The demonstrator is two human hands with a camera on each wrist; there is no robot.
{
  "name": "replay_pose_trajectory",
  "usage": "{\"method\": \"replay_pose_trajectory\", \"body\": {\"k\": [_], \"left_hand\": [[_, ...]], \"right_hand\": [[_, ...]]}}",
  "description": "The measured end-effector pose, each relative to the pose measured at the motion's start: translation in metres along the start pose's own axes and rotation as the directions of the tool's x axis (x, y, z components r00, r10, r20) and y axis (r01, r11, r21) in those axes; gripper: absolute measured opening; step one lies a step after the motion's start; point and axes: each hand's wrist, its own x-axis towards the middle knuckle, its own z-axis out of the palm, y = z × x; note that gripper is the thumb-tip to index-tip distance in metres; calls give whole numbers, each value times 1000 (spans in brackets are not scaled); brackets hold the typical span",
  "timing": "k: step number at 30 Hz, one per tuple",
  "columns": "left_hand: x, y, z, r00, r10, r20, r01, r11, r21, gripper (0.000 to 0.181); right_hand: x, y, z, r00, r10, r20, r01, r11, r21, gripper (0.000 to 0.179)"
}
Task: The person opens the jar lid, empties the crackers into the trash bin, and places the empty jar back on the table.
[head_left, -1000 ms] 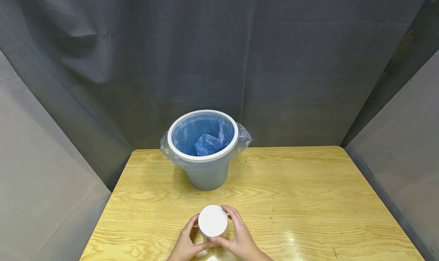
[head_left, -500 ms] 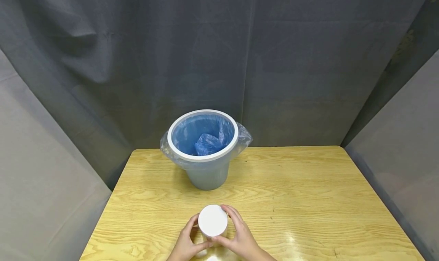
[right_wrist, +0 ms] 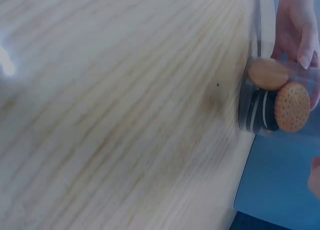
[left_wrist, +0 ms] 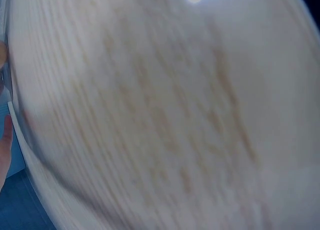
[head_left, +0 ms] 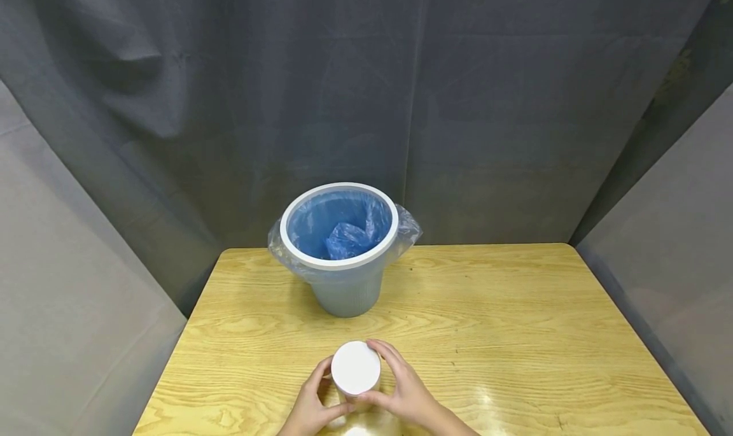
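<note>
A clear jar with a white lid (head_left: 356, 368) stands upright near the table's front edge. In the right wrist view, round biscuits (right_wrist: 292, 107) and dark-and-white ones show through the jar's wall (right_wrist: 243, 102). My left hand (head_left: 312, 401) grips the jar's body from the left, thumb in front. From the right, my right hand (head_left: 403, 391) holds the lid by its rim, index finger at the back and thumb at the front. Only a sliver of fingers (left_wrist: 5, 150) shows at the left edge of the left wrist view.
Behind the jar stands a grey bin with a white rim (head_left: 289, 248) and a blue plastic liner (head_left: 349, 240). The wooden table (head_left: 515, 334) ends at a dark grey curtain (head_left: 487, 118). Pale panels (head_left: 69, 283) flank it on both sides.
My right hand has turned slightly about the lid: its thumb has slid right along the front, and its wrist has swung right. The left hand and the jar stay in place.
</note>
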Motion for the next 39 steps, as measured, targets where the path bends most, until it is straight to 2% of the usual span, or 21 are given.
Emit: {"method": "replay_pose_trajectory", "body": {"k": [4, 7, 15, 25, 36, 39], "left_hand": [[-1, 17, -3, 1000, -9, 6, 9, 1000, -10, 77], [-1, 17, -3, 1000, -5, 5, 5, 1000, -11, 77], [-1, 17, -4, 1000, -7, 12, 7, 1000, -16, 77], [-2, 16, -3, 1000, -6, 3, 6, 1000, -10, 77], [-2, 18, -3, 1000, -2, 5, 2, 1000, -7, 77], [-2, 14, -2, 1000, 11, -4, -11, 1000, -6, 78]], "right_hand": [[5, -5, -7, 999, -17, 51, 17, 1000, 12, 77], [7, 0, -9, 996, -18, 92, 17, 1000, 20, 77], [9, 32, -7, 984, -16, 178, 15, 1000, 7, 81], [17, 35, -18, 954, -42, 297, 32, 999, 38, 80], [21, 42, -20, 940, -80, 330, 47, 993, 108, 78], [21, 41, -20, 940, -82, 332, 49, 993, 108, 78]]}}
